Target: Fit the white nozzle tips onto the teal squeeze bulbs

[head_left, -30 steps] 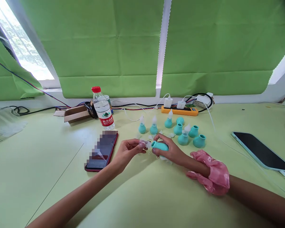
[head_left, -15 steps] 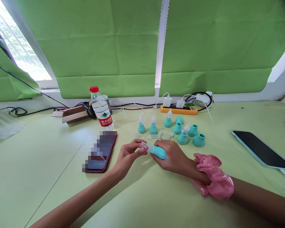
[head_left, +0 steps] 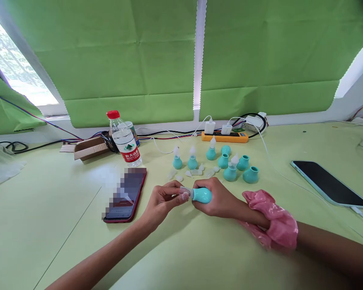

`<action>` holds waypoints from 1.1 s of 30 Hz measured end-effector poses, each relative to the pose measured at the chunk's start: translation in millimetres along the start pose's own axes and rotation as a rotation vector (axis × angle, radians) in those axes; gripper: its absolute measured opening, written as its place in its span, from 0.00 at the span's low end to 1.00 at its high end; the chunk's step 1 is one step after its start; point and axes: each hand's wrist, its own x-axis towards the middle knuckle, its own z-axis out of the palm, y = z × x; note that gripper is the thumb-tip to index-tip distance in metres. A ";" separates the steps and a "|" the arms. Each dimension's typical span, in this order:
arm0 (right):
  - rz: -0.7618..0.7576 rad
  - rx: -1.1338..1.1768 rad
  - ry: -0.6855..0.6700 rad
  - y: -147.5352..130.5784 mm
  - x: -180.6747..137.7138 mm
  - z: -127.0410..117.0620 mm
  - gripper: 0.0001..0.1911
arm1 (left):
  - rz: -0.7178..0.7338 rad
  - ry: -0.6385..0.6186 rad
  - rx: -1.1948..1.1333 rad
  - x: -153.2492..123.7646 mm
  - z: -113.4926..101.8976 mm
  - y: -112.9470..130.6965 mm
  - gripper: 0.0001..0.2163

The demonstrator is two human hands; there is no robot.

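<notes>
My right hand (head_left: 213, 197) is wrapped round a teal bulb of a nasal aspirator (head_left: 202, 195), which lies on its side with its neck to the left. My left hand (head_left: 166, 201) pinches a translucent nozzle (head_left: 186, 191) between thumb and fingers, and that nozzle meets the bulb's neck. How deep it sits inside I cannot tell. Beyond my hands stand aspirators with pale tips, among them one at the left (head_left: 177, 162) and one at the right (head_left: 230, 173). Open-necked bulbs (head_left: 250, 175) stand beside them. Several loose translucent pieces (head_left: 196, 172) lie in front.
A phone in a red case (head_left: 127, 197) lies left, with a water bottle (head_left: 127, 145) and an open cardboard box (head_left: 92, 149) behind. An orange power strip (head_left: 225, 137) with white chargers lies at the back. Another phone (head_left: 329, 183) is charging at right, its cable crossing the table.
The bulb and nozzle are now more nearly level and in line, and my right fingers have shifted back along the bulb. The view has turned slightly right.
</notes>
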 end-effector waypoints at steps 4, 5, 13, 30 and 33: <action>0.098 0.199 -0.044 -3.5 1.1 3.0 0.06 | 0.052 0.009 0.022 0.1 1.8 6.1 0.07; 0.103 0.225 -0.049 -5.3 0.6 3.5 0.06 | 0.071 0.009 0.009 0.4 1.9 6.8 0.06; -0.026 0.265 -0.009 2.4 8.9 -14.3 0.15 | 0.173 0.144 -0.212 5.9 -9.5 4.7 0.06; 0.055 -0.622 -0.070 55.1 22.8 -11.6 0.20 | -0.078 0.219 -0.175 2.8 1.3 -30.3 0.10; 0.052 -0.697 -0.095 55.9 23.0 -6.4 0.23 | -0.133 0.148 -0.213 0.9 7.6 -36.8 0.10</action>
